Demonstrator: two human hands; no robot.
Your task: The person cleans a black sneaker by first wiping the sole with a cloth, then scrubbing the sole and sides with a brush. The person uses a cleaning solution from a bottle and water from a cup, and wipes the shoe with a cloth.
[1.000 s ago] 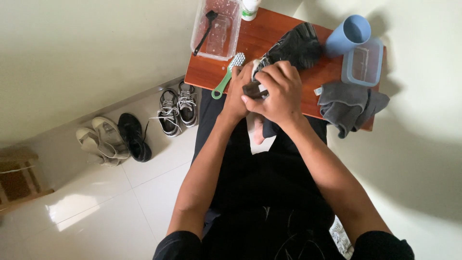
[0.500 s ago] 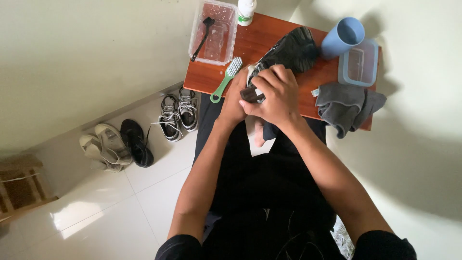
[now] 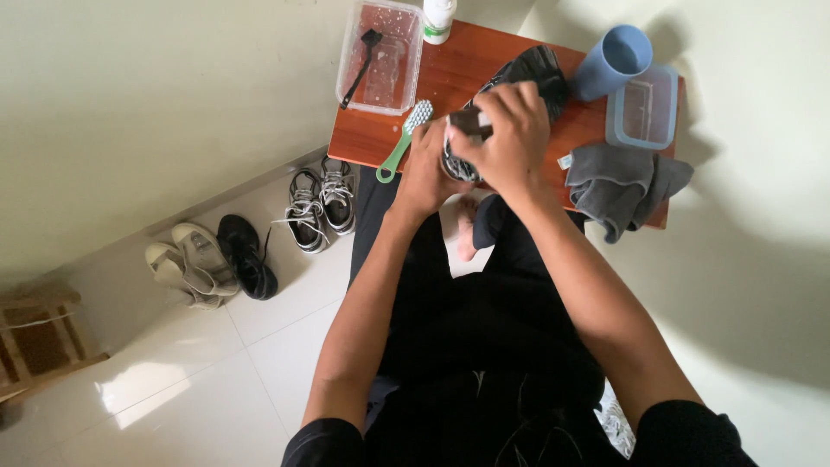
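Note:
Both my hands meet over the near edge of a small wooden table [image 3: 450, 73]. My left hand [image 3: 428, 169] and my right hand [image 3: 510, 138] together grip a dark shoe [image 3: 460, 156] with pale laces, mostly hidden under my fingers. Just beyond it, a second dark shoe [image 3: 536, 69] lies on the table. A green-handled brush [image 3: 404, 138] with white bristles rests on the table left of my left hand. A grey cloth [image 3: 622, 186] hangs over the table's right edge.
A clear plastic tub [image 3: 382, 52] with a black brush in it sits at the table's far left, beside a white bottle [image 3: 438, 17]. A blue cup [image 3: 614, 60] and a clear lidded box [image 3: 644, 108] stand right. Sneakers [image 3: 320, 203], sandals [image 3: 190, 264] and a black shoe [image 3: 246, 255] line the floor.
My hands have shifted slightly on the shoe, the right hand now covering more of its top. The camera view has tilted a little; nothing else moved.

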